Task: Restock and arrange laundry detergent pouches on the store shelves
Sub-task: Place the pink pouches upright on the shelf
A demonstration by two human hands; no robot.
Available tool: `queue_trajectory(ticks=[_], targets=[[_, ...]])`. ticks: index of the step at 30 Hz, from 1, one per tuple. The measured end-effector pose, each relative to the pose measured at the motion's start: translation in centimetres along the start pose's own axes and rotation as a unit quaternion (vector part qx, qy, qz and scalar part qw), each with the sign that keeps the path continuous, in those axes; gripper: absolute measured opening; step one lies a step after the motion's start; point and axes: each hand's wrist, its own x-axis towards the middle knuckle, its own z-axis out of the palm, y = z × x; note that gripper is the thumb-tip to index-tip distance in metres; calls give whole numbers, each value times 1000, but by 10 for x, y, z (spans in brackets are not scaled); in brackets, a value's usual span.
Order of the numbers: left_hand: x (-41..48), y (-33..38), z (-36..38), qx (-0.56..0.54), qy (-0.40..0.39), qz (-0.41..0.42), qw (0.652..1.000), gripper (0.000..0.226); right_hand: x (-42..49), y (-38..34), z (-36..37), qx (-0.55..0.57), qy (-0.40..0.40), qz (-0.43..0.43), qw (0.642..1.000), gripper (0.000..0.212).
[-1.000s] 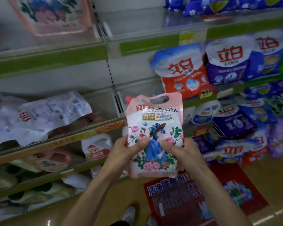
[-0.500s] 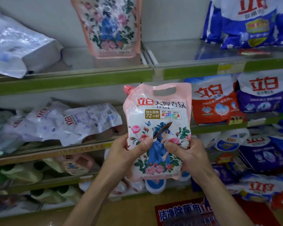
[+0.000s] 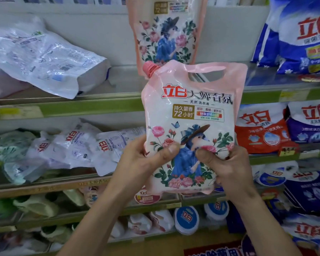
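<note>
Store shelving fills the view. Nearest, your left hand (image 3: pixel 146 163) and right hand (image 3: pixel 227 169) clamp the lower sides of the pink pouch (image 3: pixel 190 122), thumbs pressed on its front. You hold it upright, long axis vertical, spout at upper left. Beyond and above it a matching pouch (image 3: pixel 166 32) stands on the upper shelf (image 3: pixel 100 106), its top cut off. The free space beside that one lies nearer your left hand. Fingers behind the pouch are hidden.

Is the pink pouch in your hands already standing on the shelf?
No, both the left hand and right hand hold the pink pouch up in front of the shelf.
</note>
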Motion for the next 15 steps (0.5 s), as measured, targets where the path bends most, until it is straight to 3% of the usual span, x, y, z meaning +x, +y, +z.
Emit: queue_trajectory(ticks=[15], targets=[[51, 65, -39, 0, 12, 78, 997, 26, 68, -61, 45, 11, 25, -64, 998, 15]])
